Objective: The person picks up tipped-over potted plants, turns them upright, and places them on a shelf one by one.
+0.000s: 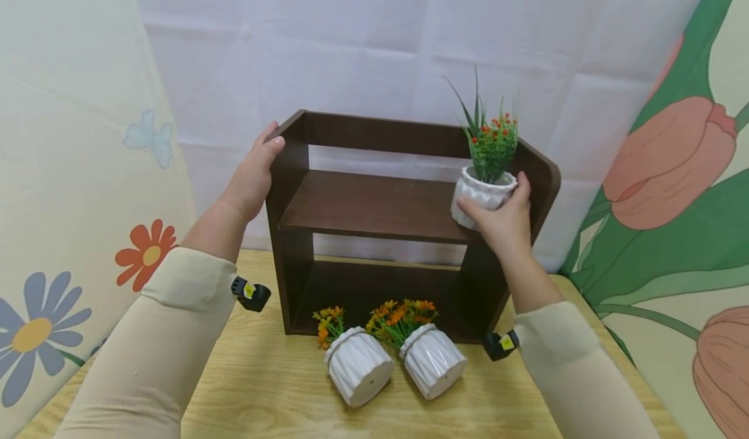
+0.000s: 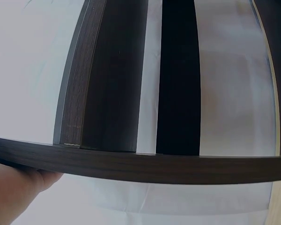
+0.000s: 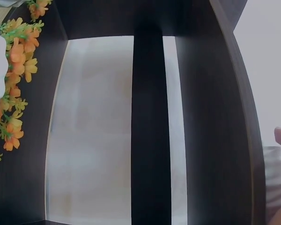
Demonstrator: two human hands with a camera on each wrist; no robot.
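My right hand (image 1: 506, 221) grips a white ribbed flowerpot (image 1: 474, 195), thumb on its front and fingers round its right side. Green grass blades and small red flowers (image 1: 496, 138) stand up from it. The pot is upright at the right end of the upper board of a dark brown two-tier shelf (image 1: 374, 205). On the shelf's outer left side rests my left hand (image 1: 248, 179), its fingers near the top edge. The left wrist view has that hand (image 2: 18, 190) outside the side panel. In the right wrist view, the held pot is hidden.
Two white pots (image 1: 359, 366) with orange flowers (image 1: 404, 315) lie tipped over on the wooden table (image 1: 246, 374), their blooms toward the lower tier. Behind the shelf hangs a white cloth (image 1: 351, 49). Flower-patterned panels (image 1: 673, 166) stand at both sides.
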